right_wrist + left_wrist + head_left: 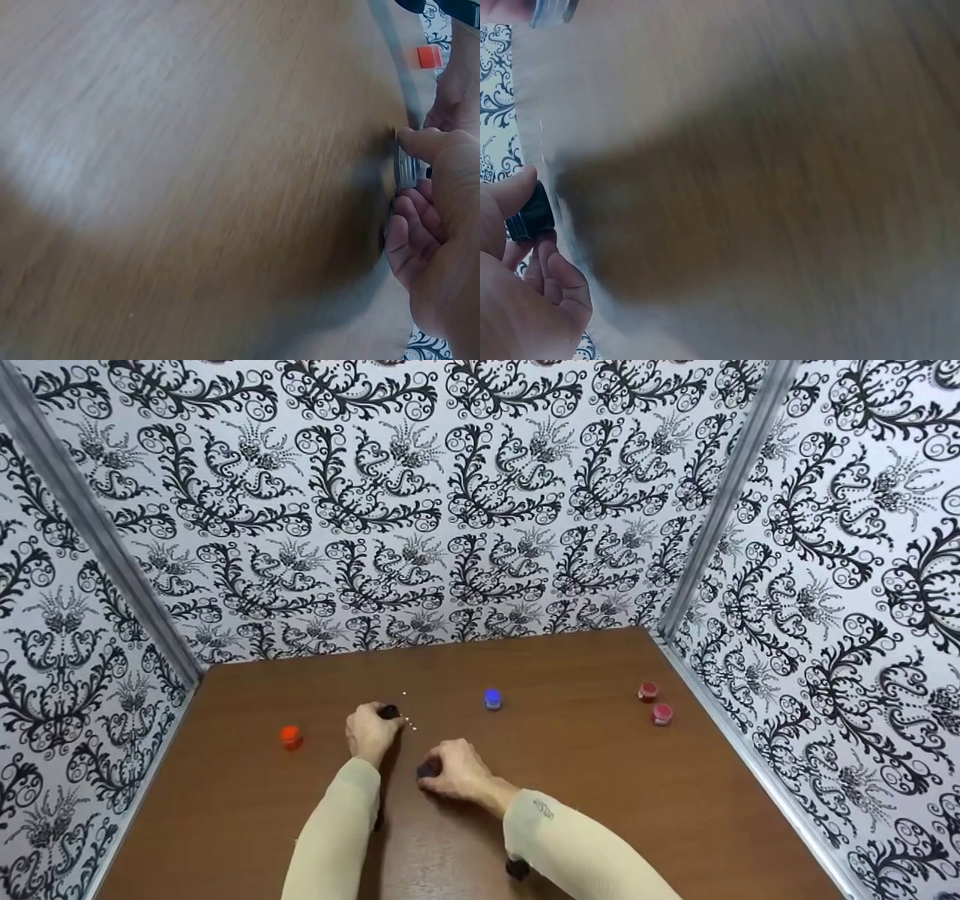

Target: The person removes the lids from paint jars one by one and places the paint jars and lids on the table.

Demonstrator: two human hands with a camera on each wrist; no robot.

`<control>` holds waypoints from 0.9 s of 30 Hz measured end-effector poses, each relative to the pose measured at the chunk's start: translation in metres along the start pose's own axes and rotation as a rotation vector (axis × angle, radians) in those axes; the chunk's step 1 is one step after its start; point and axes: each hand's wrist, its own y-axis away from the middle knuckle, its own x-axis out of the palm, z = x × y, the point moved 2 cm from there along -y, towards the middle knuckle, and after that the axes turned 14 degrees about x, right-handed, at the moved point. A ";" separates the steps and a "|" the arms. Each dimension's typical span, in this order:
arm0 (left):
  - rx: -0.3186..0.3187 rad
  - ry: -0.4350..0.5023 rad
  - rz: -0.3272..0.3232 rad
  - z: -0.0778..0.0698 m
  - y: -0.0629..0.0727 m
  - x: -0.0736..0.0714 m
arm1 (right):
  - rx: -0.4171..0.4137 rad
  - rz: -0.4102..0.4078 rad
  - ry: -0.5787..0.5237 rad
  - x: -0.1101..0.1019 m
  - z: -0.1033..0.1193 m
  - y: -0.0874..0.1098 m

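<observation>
My left hand [369, 731] pinches a small black jar [388, 712] between thumb and fingers, low over the wooden table. Threads or ridges show on one end of this black jar [532, 214] in the left wrist view. Nearer to me and to the right, my right hand [459, 771] grips a small dark jar [429, 769]. Its clear wall [406, 166] shows between thumb and fingers in the right wrist view; the fingers hide the rest. White specks [410, 724] lie on the table just right of the left hand.
An orange jar [291, 737] stands left of the left hand. Beyond the right hand is a blue-topped jar [493, 700]. Two red jars [648, 691] [661, 714] stand close together at the right. Patterned walls [420, 547] enclose the table [585, 720] at the back and sides.
</observation>
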 end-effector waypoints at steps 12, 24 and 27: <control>0.030 -0.045 0.015 0.003 0.002 0.008 | 0.005 -0.032 0.007 0.005 0.001 -0.002; 0.082 -0.101 -0.013 0.004 0.007 0.010 | 0.016 -0.035 0.011 0.007 0.002 0.001; 0.088 -0.099 -0.007 0.002 0.007 0.010 | 0.011 -0.026 0.002 0.004 0.001 0.002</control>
